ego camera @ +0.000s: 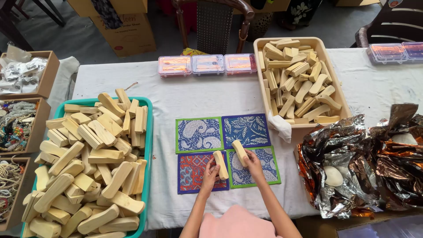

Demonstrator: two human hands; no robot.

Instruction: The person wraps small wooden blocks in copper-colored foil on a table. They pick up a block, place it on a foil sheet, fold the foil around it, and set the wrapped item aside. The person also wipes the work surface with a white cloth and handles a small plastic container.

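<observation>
My left hand (210, 172) grips a pale wooden block (220, 164), held upright over a red and blue patterned mat (194, 174). My right hand (254, 162) holds a second wooden block (239, 151) tilted over a blue paisley mat with a green border (264, 169). Two more patterned mats lie just beyond: a green-bordered paisley mat (199, 134) and a dark blue leaf-pattern mat (246, 129). All lie on a white tablecloth (189, 99).
A teal tray (148, 132) heaped with wooden blocks fills the left. A beige bin (258, 66) of blocks stands at the back right. Crumpled foil wrap (361, 163) lies right. Three clear plastic boxes (207, 64) sit at the back. Cardboard boxes of trinkets (42, 110) line the left.
</observation>
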